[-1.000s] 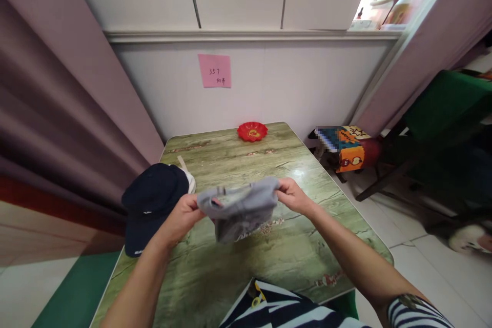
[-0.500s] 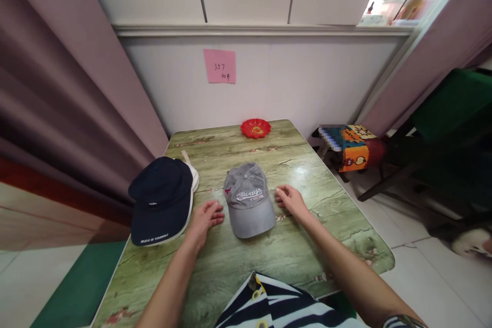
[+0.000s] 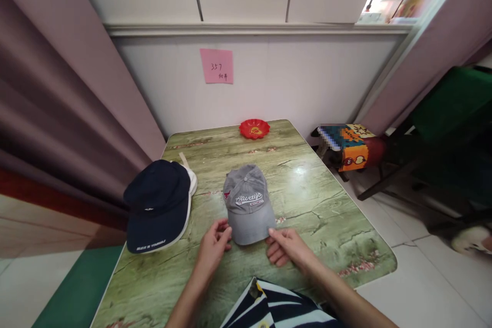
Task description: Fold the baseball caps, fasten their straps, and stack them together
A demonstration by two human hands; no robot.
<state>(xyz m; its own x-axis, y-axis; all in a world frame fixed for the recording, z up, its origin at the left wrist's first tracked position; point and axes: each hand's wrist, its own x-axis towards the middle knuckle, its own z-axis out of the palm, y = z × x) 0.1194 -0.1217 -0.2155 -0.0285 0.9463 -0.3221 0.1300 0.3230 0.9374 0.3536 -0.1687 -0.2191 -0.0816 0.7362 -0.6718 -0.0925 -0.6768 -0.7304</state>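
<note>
A grey baseball cap [image 3: 246,187] lies on the wood-patterned counter [image 3: 311,210] just below the centre of the frame, crown up, its brim [image 3: 251,228] pointing to the bottom edge. White script reading "Always" runs across the front, and a small red emblem sits on the crown's left side in the frame.

The left hand [image 3: 213,246] is at the brim's left edge, thumb and forefinger bent close together there; whether those fingers [image 3: 220,224] pinch the fabric I cannot tell. The right hand [image 3: 290,248] is at the brim's lower right corner, the thumb laid against it and the other fingers curled lower down; a firm pinch cannot be made out here either.

At the left of the frame, a navy baseball cap [image 3: 158,195] with white lettering along its brim rests on the counter, overlapping a white piece with a pale strap [image 3: 193,182]. A red scalloped dish [image 3: 242,130] stands near the counter's far edge, upper centre. Above it to the left, a pink note [image 3: 217,66] marked 357 is on the white wall [image 3: 303,79]
</note>
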